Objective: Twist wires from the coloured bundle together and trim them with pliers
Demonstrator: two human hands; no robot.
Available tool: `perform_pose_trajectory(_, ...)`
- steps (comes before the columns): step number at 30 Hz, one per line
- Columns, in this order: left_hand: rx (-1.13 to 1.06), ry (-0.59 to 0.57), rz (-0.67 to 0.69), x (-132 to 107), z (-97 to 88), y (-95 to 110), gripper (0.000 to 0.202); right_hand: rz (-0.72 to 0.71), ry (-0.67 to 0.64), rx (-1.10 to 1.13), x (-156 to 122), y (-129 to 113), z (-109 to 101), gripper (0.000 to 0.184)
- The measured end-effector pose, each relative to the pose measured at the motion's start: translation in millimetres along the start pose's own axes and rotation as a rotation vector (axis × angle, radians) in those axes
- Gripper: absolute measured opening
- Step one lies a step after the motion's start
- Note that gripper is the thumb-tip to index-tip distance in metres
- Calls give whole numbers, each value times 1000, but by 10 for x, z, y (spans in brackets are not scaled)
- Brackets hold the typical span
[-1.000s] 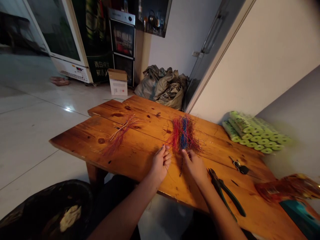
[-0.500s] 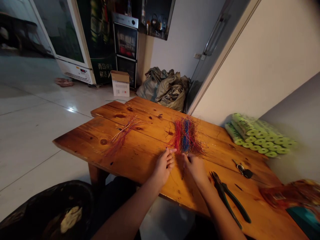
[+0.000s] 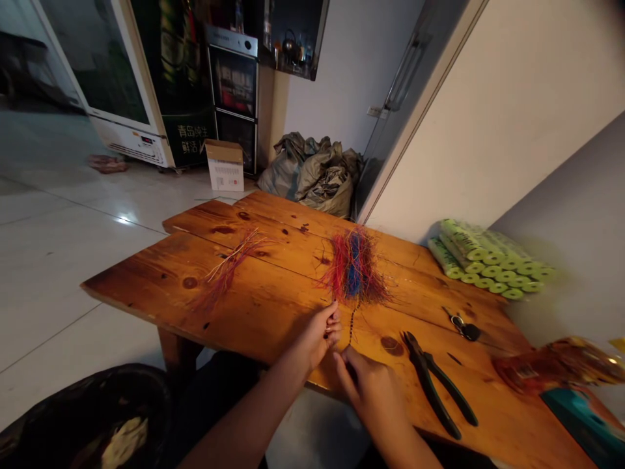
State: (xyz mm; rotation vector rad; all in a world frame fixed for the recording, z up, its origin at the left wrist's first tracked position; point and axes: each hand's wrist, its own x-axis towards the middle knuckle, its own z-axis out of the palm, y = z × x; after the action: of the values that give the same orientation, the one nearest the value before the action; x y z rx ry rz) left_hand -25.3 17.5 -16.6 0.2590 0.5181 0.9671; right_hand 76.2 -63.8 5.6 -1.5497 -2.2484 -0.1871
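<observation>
A tangled bundle of red and blue thin wires (image 3: pixel 355 267) lies in the middle of the low wooden table (image 3: pixel 273 293). My left hand (image 3: pixel 319 332) rests on the table just in front of the bundle, fingers curled and pinched on a thin strand. My right hand (image 3: pixel 366 384) sits nearer the front edge, fingers closed on the near end of a thin dark twisted strand (image 3: pixel 351 322) that runs toward the bundle. A smaller spread of reddish wires (image 3: pixel 229 264) lies on the left part of the table.
Dark pliers (image 3: pixel 434 384) lie right of my right hand, with keys (image 3: pixel 463 326) beyond. Green rolls (image 3: pixel 483 260) are stacked against the wall. A shiny packet (image 3: pixel 556 368) lies at the right. A black bag (image 3: pixel 97 417) sits on the floor at the lower left.
My right hand has pulled back from the bundle toward the table's front edge, drawing out a dark strand. My left hand has stayed near the bundle.
</observation>
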Motion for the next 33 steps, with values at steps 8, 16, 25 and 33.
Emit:
perform_pose_trajectory(8, -153, -16, 33, 15, -28, 94, 34, 245, -214, 471, 78, 196, 73, 45)
perform_pose_trajectory(16, -213, 42, 34, 89, -104, 126, 31, 581, -124, 626, 818, 840, 531, 40)
perform_pose_trajectory(25, -167, 77, 12, 89, -102, 94, 26, 528, -92, 654, 740, 610, 467, 26)
perform_pose_trajectory(33, 54, 52, -30, 16, -34, -24, 28, 284, -218, 523, 180, 131, 43, 26)
